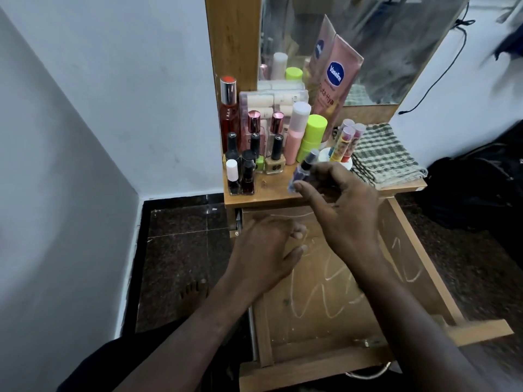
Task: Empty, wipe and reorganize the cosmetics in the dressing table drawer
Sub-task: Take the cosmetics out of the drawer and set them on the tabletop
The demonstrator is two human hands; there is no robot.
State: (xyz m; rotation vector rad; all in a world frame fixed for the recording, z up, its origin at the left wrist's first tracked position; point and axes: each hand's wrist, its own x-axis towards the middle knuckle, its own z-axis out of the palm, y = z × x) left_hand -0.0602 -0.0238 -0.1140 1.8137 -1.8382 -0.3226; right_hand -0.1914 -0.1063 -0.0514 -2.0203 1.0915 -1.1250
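The wooden drawer is pulled out below the dressing table top, and its scratched bottom holds no cosmetics that I can see. My right hand hovers at the table's front edge, shut on a small dark bottle that looks blurred. My left hand hangs over the drawer's left side, fingers loosely curled and holding nothing. Several nail polish bottles, a red bottle, a pink bottle, a green-capped bottle and a pink Vaseline tube stand crowded on the table top.
A folded checked cloth lies on the table's right side beside clear tubes of small coloured items. A mirror rises behind. A white wall and dark tiled floor are on the left; a dark bag sits at right.
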